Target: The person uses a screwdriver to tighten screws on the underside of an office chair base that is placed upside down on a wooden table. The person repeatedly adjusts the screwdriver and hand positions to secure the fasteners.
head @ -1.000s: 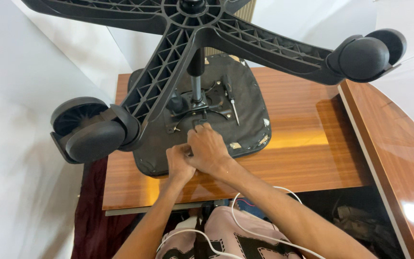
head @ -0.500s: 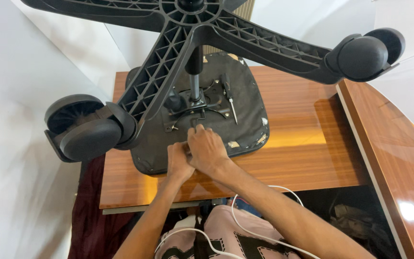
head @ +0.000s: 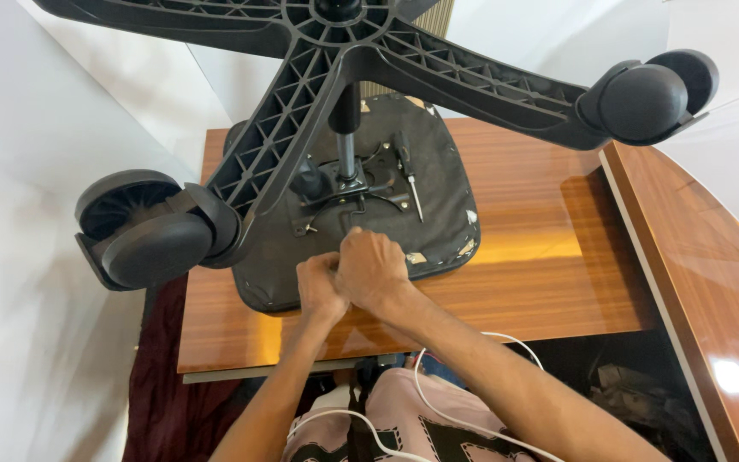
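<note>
- An upturned office chair lies at the frame's centre on a wooden table (head: 549, 257), its black seat underside (head: 438, 214) facing up.
- The chair's gas-lift column (head: 345, 128) rises toward the camera; its long axis points at the upper centre, ending in the five-star base (head: 301, 128).
- Castors sit at left (head: 151, 231) and upper right (head: 652, 94).
- The left hand (head: 318, 287) and right hand (head: 374, 269) are pressed together, fists closed, on the seat's near edge; whatever they grip cannot be made out.
- A screwdriver (head: 408, 171) lies on the seat, tip toward the lower right.
</note>
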